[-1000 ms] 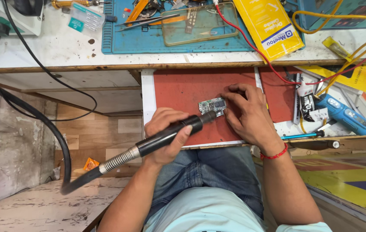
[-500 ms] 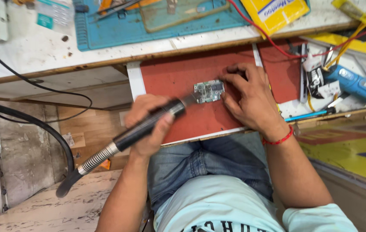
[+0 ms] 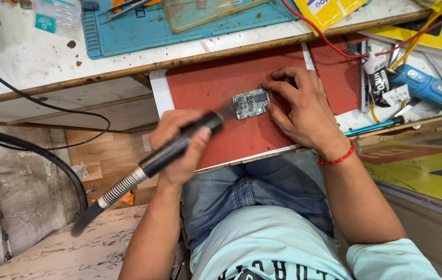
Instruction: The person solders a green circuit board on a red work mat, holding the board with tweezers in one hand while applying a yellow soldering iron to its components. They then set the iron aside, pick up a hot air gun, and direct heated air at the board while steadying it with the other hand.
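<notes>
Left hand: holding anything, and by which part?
Yes. The left hand grips the black hot-air handpiece around its barrel, nozzle toward the circuit board. The right hand steadies the board's right edge with its fingertips.

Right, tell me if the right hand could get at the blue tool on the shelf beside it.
Probably yes. The right hand rests by the circuit board, and the blue tool lies uncovered further right; only red wires and a small bottle sit between.

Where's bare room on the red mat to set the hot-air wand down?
Bare red mat lies left of the circuit board, up to the bench edge. A smaller strip lies below the board. Crowded: right side, with the right hand, wires and blue tool.
</notes>
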